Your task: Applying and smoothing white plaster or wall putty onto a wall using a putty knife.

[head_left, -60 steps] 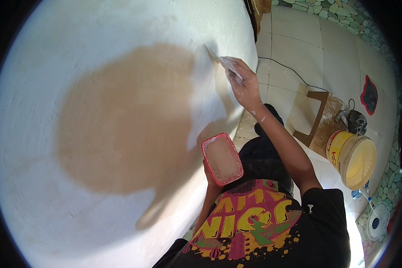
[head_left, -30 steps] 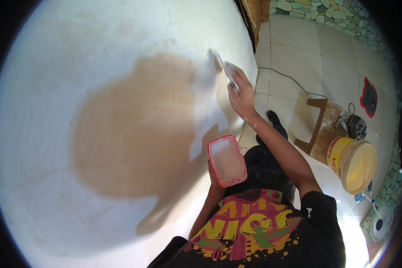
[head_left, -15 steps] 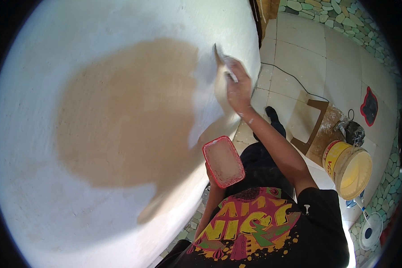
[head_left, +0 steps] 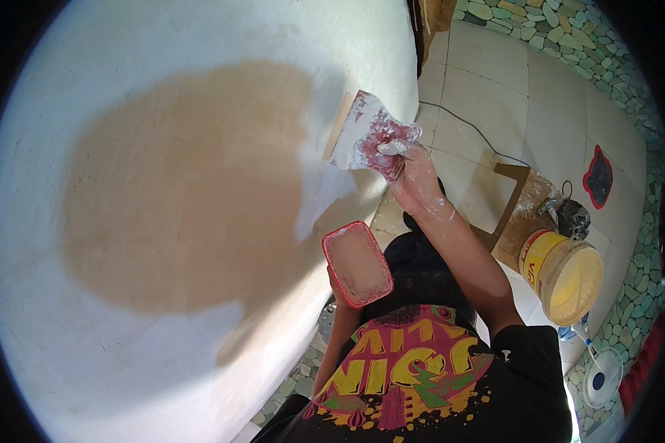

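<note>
A wide putty knife (head_left: pixel 369 139), red and smeared with white paste, is gripped by its handle in my right hand (head_left: pixel 414 171). Its blade edge stands close to the white wall (head_left: pixel 162 354); whether it touches, I cannot tell. Lower down, my left hand (head_left: pixel 335 284) holds a red-rimmed rectangular tub (head_left: pixel 357 263) from beneath and the side, its fingers mostly hidden. Smooth beige-looking paste fills the tub. A large head-shaped shadow falls across the wall, left of the knife.
On the tiled floor to the right stands a yellow bucket (head_left: pixel 569 280), beside a dusty wooden board (head_left: pixel 528 207) carrying a dark, paste-marked object (head_left: pixel 571 217). A black cable (head_left: pixel 473 127) crosses the tiles. Farther right lie a red-edged dark mat (head_left: pixel 598 177) and a round white lid-like thing (head_left: pixel 603 378).
My right hand has turned and come lower, so the putty knife's broad face shows instead of its thin edge. The tub has shifted slightly left in view.
</note>
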